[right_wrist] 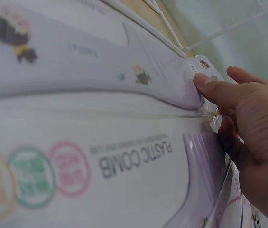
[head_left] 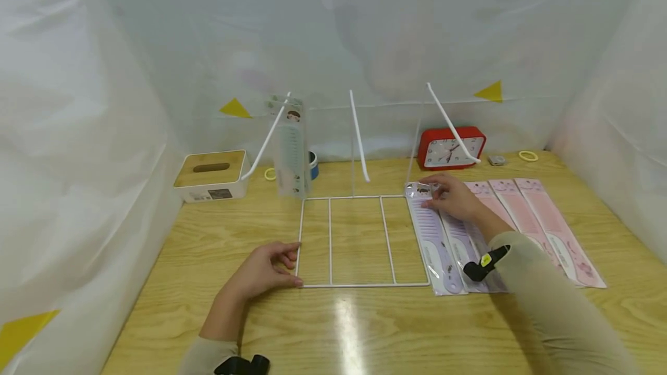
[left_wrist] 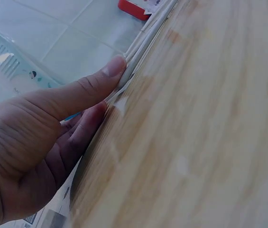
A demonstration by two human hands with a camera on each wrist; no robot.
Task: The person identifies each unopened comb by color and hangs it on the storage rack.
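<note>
A white wire display rack [head_left: 359,286] stands on the table, with three slanting hooks at its top. My left hand [head_left: 268,271] pinches its near left corner between thumb and fingers; the left wrist view shows the thumb [left_wrist: 98,78] on the rod. A green packaged comb [head_left: 292,155] hangs from the left hook. At the right, my right hand [head_left: 455,197] touches the top end of a purple packaged comb [head_left: 435,247], its thumb and forefinger apart. Beside it lies another purple packaged comb [head_left: 461,253], printed "PLASTIC COMB" in the right wrist view.
Several pink packaged combs [head_left: 557,224] lie in a row at the right. Along the back are a tissue box [head_left: 211,175], a blue tape roll [head_left: 314,166], a red clock [head_left: 452,148], a small grey object [head_left: 497,160] and a yellow ring [head_left: 528,156]. White sheeting surrounds the table.
</note>
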